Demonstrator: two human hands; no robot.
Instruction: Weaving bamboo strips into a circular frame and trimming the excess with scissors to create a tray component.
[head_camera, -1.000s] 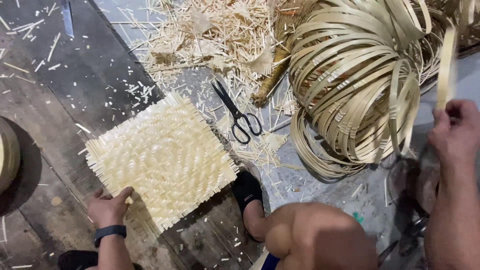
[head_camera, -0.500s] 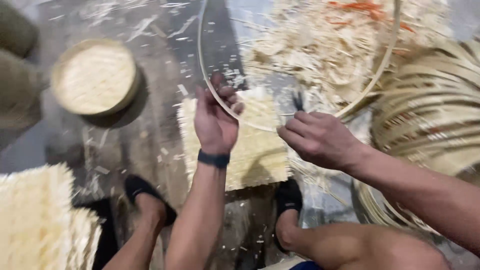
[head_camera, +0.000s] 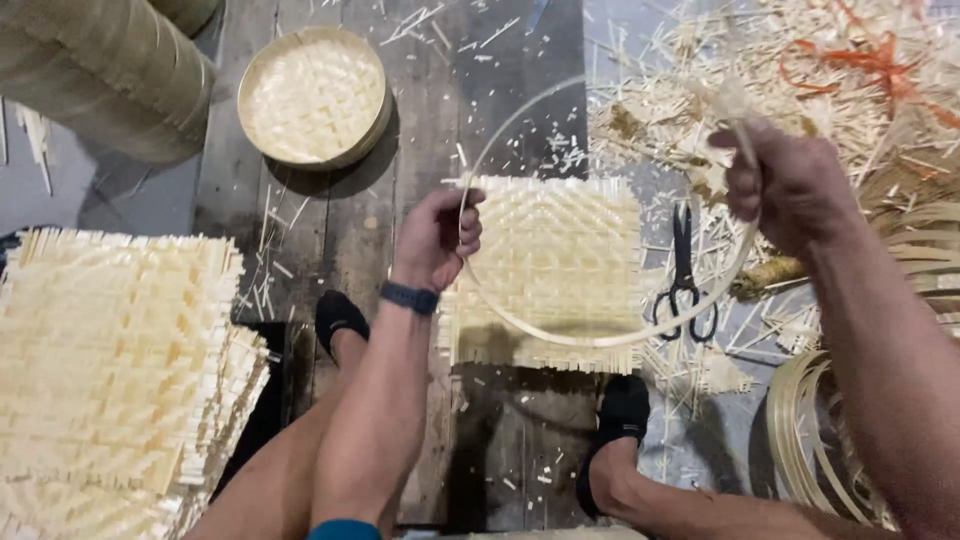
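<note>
Spread wider apart than half a second ago: left hand (head_camera: 438, 235) and right hand (head_camera: 785, 185), each closed on the bamboo hoop (head_camera: 600, 338), now bent round and held level above the woven mat (head_camera: 560, 260). Scissors (head_camera: 684, 270) beside the mat, round tray (head_camera: 313, 95) beyond.

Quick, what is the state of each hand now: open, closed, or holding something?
Left hand: closed on the thin bamboo hoop, gripping its left side.
Right hand: closed on the same hoop, gripping its right side.
</note>
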